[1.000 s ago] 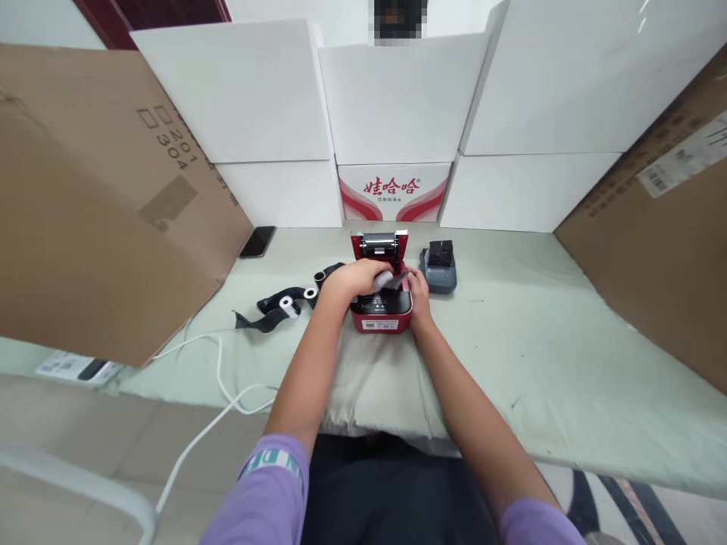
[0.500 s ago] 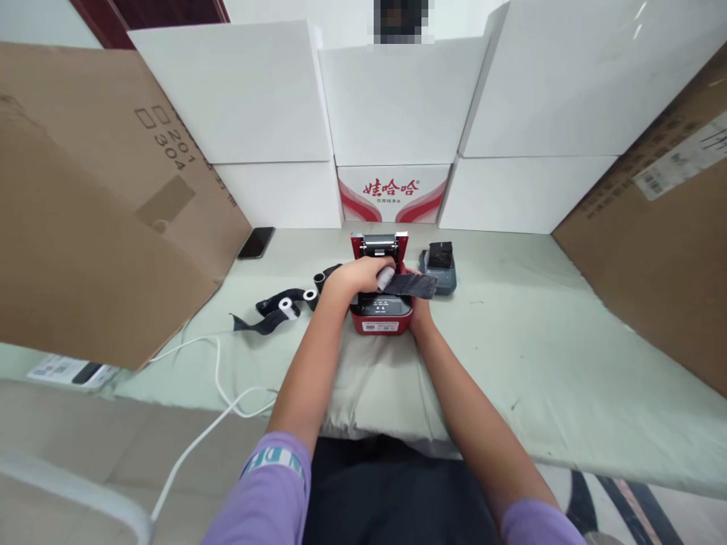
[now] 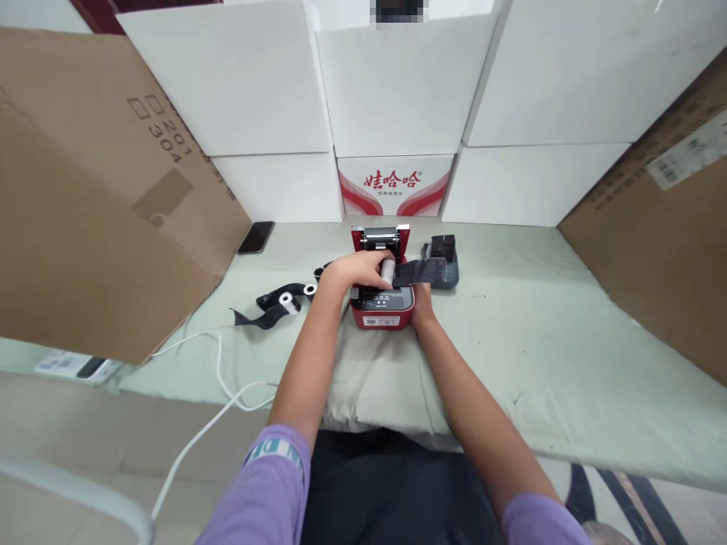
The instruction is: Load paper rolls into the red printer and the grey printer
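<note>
A small red printer [image 3: 372, 312] stands on the cloth-covered surface with its lid raised at the back. My left hand [image 3: 359, 269] is closed on a white paper roll [image 3: 388, 272] above the open printer, the roll tilted. A dark strip [image 3: 423, 271] reaches right from the roll and passes above my right hand [image 3: 422, 305]. That hand grips the printer's right side, its fingers partly hidden behind the body and the strip. To the right sits a dark grey device [image 3: 448, 277] with a black roll-like piece [image 3: 443, 247] on top.
Several ribbon rolls [image 3: 288, 303] with loose black tails lie left of the printer. A phone [image 3: 256, 238] rests farther back, and a white cable [image 3: 220, 371] crosses the front left. White boxes [image 3: 391, 98] wall the back; brown cartons [image 3: 73, 197] flank both sides.
The roll in my left hand has turned more upright, and the dark strip has swung up slightly. My right hand stays at the printer's side. The camera view has shifted a little.
</note>
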Tool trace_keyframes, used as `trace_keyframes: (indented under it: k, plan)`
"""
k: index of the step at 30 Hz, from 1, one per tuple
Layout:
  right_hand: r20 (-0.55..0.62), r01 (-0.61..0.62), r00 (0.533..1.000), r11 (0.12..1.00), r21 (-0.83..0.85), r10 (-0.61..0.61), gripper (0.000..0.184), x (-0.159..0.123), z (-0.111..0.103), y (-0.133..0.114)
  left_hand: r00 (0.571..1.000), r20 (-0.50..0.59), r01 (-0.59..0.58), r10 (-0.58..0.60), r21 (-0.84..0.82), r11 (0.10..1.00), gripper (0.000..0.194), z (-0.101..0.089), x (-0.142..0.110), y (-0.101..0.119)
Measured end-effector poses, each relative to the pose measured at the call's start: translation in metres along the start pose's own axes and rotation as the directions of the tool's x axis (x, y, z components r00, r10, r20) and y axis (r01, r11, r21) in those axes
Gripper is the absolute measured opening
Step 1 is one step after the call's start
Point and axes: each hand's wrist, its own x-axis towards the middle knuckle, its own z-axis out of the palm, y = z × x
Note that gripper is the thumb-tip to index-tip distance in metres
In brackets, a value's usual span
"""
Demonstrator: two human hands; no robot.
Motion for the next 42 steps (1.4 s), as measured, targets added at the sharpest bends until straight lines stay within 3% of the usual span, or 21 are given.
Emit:
trace_keyframes:
  k: [4,8,14,17,22,27,31,42]
  plan:
    - [-0.002,-0.022,1.000,0.999,0.032,0.022,0.033,0.001,0.000,0.002,0.999,-0.048,-0.001,0.002,0.012,1.000,0.055,0.002,0.003,0.000]
    - [-0.079,-0.010,0.997,1.000,0.007,0.010,0.032,0.007,0.000,0.007,0.993,-0.118,0.008,0.005,0.109,0.994,0.042,0.004,0.005,0.003]
    - [-0.086,-0.033,0.996,0.994,-0.109,0.023,0.020,0.018,-0.002,0.013,0.987,-0.145,0.088,-0.062,0.179,0.980,0.041,0.003,-0.003,0.014]
    - [-0.080,-0.023,0.997,0.996,-0.089,0.016,0.026,0.016,-0.002,0.013,0.983,-0.146,0.143,-0.115,0.202,0.969,0.042,0.002,-0.007,0.020]
    - [-0.073,-0.038,0.997,0.999,-0.032,0.036,0.035,0.009,0.000,0.011,0.981,-0.173,0.131,-0.091,0.236,0.963,0.038,-0.001,-0.014,0.033]
    - [-0.062,-0.042,0.997,0.999,-0.005,0.042,0.033,0.008,-0.002,0.009,0.968,-0.239,0.148,-0.081,0.278,0.949,0.029,-0.004,-0.023,0.044]
    - [-0.058,-0.020,0.998,0.998,-0.056,0.017,0.032,0.009,-0.002,0.006,0.956,-0.275,0.173,-0.099,0.259,0.950,0.030,0.000,-0.021,0.041]
    - [-0.051,-0.022,0.999,0.997,-0.068,0.018,0.033,0.008,-0.002,0.006,0.962,-0.202,0.228,-0.186,0.214,0.950,0.034,0.006,-0.007,0.030]
